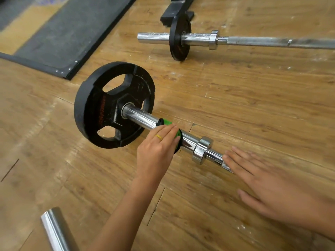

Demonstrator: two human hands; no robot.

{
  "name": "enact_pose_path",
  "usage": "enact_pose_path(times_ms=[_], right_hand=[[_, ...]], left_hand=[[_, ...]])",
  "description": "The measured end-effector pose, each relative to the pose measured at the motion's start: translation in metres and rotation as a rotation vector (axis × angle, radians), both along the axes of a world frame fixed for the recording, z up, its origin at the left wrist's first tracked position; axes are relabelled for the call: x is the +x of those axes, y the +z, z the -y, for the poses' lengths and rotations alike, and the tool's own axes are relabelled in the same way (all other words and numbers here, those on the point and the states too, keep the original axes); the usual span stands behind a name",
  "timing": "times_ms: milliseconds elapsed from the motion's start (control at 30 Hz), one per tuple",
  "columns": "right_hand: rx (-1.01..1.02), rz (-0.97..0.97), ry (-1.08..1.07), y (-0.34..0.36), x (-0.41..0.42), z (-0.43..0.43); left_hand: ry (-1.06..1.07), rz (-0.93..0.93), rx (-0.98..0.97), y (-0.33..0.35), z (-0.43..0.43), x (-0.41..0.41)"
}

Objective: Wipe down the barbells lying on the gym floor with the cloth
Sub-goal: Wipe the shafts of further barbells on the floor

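The near barbell (140,118) lies on the wooden floor with a large black plate (94,109) on its chrome sleeve and a chrome collar (202,149) further right. My left hand (155,149) grips a green cloth (166,122) wrapped over the sleeve between plate and collar, fingers laid across the top, thumb hidden. My right hand (272,187) is flat with its fingers spread. It is blurred, and its fingertips reach the knurled shaft just right of the collar. A second barbell (272,41) with a small black plate (179,33) lies further back.
The chrome end of a third bar (54,230) juts in at the bottom left. A dark rubber mat (63,33) with a raised edge lies at the upper left. A black equipment base (174,11) stands behind the far barbell. Wooden floor lies between the bars.
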State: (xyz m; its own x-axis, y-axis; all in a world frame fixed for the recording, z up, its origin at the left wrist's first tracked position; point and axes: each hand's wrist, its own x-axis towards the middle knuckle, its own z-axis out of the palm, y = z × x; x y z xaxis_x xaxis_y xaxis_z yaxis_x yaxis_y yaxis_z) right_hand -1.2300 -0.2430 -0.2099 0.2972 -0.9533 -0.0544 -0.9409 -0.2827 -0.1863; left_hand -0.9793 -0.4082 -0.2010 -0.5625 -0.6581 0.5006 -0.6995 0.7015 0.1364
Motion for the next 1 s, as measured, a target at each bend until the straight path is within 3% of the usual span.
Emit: enact_pose_path(times_ms=[167, 433, 900, 1000], right_hand=[[-0.002, 0.087, -0.047, -0.006, 0.007, 0.000], [-0.034, 0.096, -0.060, -0.006, 0.006, 0.000], [-0.058, 0.111, -0.071, -0.005, 0.008, -0.001], [-0.069, 0.104, -0.077, -0.005, 0.008, 0.000]], left_hand=[[0.048, 0.044, -0.117, -0.008, -0.004, -0.006], [0.166, -0.026, 0.016, -0.018, -0.009, -0.008], [-0.032, -0.082, 0.121, -0.017, 0.005, -0.005], [-0.162, -0.042, 0.165, -0.014, 0.001, -0.012]])
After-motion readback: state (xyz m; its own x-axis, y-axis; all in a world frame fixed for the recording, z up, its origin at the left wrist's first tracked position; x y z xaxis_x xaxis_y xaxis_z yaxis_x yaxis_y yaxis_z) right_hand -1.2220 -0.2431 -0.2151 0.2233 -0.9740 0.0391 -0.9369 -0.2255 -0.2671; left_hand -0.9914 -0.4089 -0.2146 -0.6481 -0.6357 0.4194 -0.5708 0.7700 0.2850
